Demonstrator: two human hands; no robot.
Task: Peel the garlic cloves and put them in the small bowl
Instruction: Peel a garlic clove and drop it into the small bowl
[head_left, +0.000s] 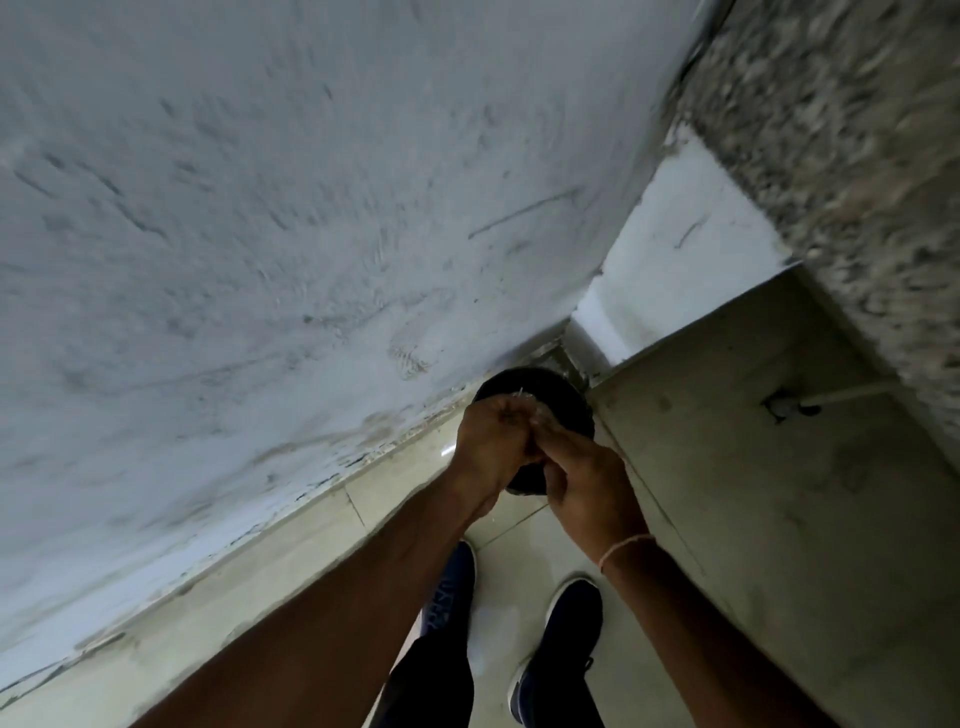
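Both my hands meet above a round black bin (561, 400) that stands on the floor in the corner. My left hand (493, 441) is cupped with curled fingers, and thin pale garlic skins (524, 401) show at its fingertips over the bin's mouth. The fingers of my right hand (582, 480) lie fairly straight against the left hand's palm side. A thin band circles my right wrist. No garlic clove or small bowl is in view.
A scuffed white wall (260, 208) runs along the left. A speckled stone counter (857, 156) with a grey panel (779, 467) under it stands on the right. My two dark shoes (561, 639) stand on the pale tiled floor (260, 597).
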